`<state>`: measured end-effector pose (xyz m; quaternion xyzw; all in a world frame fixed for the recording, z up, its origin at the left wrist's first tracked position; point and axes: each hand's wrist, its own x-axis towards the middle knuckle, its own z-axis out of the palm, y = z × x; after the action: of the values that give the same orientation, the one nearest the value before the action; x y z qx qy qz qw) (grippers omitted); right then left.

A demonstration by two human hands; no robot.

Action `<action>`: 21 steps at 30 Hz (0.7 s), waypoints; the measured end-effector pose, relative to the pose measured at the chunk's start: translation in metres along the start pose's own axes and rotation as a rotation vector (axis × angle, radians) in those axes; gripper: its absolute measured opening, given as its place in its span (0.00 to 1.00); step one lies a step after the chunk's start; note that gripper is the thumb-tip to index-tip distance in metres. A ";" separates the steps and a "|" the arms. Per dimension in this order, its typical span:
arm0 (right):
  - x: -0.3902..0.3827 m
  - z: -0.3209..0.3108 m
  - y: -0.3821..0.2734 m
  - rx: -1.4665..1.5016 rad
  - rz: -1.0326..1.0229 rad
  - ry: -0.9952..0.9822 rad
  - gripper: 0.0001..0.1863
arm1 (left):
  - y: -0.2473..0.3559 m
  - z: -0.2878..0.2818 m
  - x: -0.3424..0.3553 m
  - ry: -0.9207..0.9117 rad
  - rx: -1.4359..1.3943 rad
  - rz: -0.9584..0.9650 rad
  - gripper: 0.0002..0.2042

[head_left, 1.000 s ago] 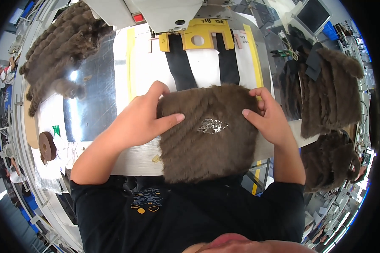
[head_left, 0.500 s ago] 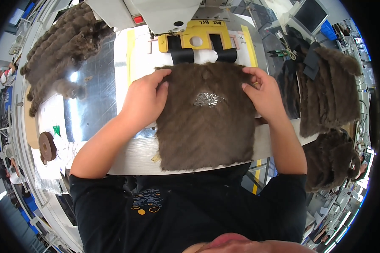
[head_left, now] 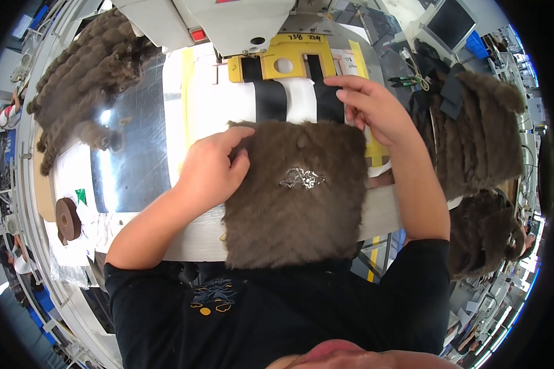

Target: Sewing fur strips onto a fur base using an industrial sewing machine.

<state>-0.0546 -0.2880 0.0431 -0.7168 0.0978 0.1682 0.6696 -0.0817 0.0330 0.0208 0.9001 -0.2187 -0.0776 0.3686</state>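
Observation:
A brown furry panel (head_left: 292, 227) with a shiny silver motif (head_left: 303, 178) near its middle lies before me, its near edge reaching my shirt. My left hand (head_left: 212, 169) grips the panel's far left corner between thumb and fingers. Beyond the panel, two black straps (head_left: 269, 101) run toward me out of the slots of a yellow template plate (head_left: 283, 52). Over the right strap (head_left: 330, 103) hovers my right hand (head_left: 375, 114), index finger stretched out and apart from the thumb, with nothing seen in it. Its lower fingers are partly hidden.
A white machine head (head_left: 234, 27) overhangs the template. Brown fur pieces (head_left: 95, 80) are heaped at the far left, and more stacked fur pieces (head_left: 474, 135) sit at right. A roll of brown tape (head_left: 68, 218) stands at left; green-handled tools (head_left: 403, 81) lie at far right.
The furry panel has slid toward me, exposing more of both black straps. My right hand has let go of its far right corner and moved up over the right strap.

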 end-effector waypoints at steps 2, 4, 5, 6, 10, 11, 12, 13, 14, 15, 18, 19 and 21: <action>0.017 -0.008 0.007 -0.018 0.021 0.052 0.17 | -0.001 -0.002 0.001 -0.021 -0.028 -0.024 0.15; 0.024 -0.016 0.007 -0.022 -0.013 0.126 0.16 | -0.003 -0.002 0.002 0.001 -0.031 -0.010 0.16; 0.028 -0.020 0.006 -0.020 -0.046 0.204 0.15 | -0.004 -0.002 0.003 0.017 -0.031 0.005 0.16; 0.031 -0.024 0.004 -0.040 -0.053 0.202 0.16 | -0.004 -0.003 0.006 0.024 -0.031 -0.001 0.16; 0.053 -0.036 -0.001 -0.051 -0.059 0.168 0.20 | -0.004 -0.002 0.024 0.033 0.028 0.033 0.18; 0.057 -0.035 -0.004 -0.056 -0.057 0.165 0.20 | -0.004 -0.002 0.026 0.014 0.044 0.025 0.18; 0.059 -0.032 -0.009 -0.122 -0.097 0.171 0.21 | -0.003 -0.002 0.027 0.015 0.040 0.022 0.18; 0.061 -0.029 -0.013 -0.184 -0.141 0.169 0.23 | -0.003 -0.003 0.028 0.018 0.026 0.011 0.19; 0.058 -0.026 -0.016 -0.185 -0.140 0.162 0.23 | -0.003 -0.004 0.028 0.020 0.012 -0.001 0.20; 0.047 -0.023 -0.016 -0.257 -0.179 0.241 0.24 | -0.002 -0.004 0.025 0.022 0.011 -0.008 0.20; 0.009 -0.014 0.000 -0.128 -0.175 0.302 0.24 | -0.006 -0.006 0.005 -0.020 0.000 -0.047 0.22; -0.009 -0.009 0.002 -0.025 -0.108 0.268 0.21 | -0.007 -0.008 0.000 -0.012 0.004 -0.061 0.22; -0.039 -0.008 0.013 0.075 -0.031 0.233 0.19 | -0.004 -0.009 -0.004 -0.037 -0.066 -0.087 0.25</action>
<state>-0.0943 -0.3006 0.0460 -0.7075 0.1702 0.0696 0.6824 -0.0810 0.0428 0.0240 0.8946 -0.1837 -0.1174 0.3901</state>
